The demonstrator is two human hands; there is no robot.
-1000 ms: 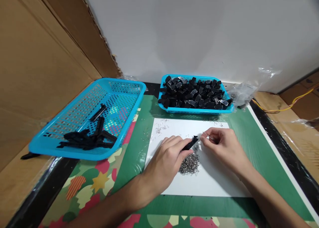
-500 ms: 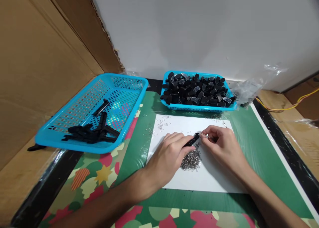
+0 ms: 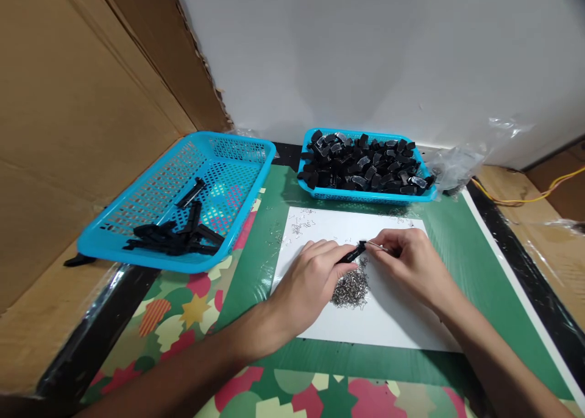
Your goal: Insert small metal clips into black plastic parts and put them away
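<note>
Clip (image 3: 351, 255) pinched in our left hand (image 3: 311, 278) over paper (image 3: 393, 320); our right hand (image 3: 406, 259) presses wire pin (image 3: 375, 245) at its 3 o'clock end. Few finished in left basket (image 3: 137, 253); 12 o'clock basket (image 3: 365, 195) full, most remain.

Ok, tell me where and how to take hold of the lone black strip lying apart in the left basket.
Grip the black strip across its narrow width near the middle, coming from above. It lies flat and slanted on the basket floor, clear of the pile, so both long edges are open to the fingers.

No readable text, label, brand, number or sign shows on anything here.
</note>
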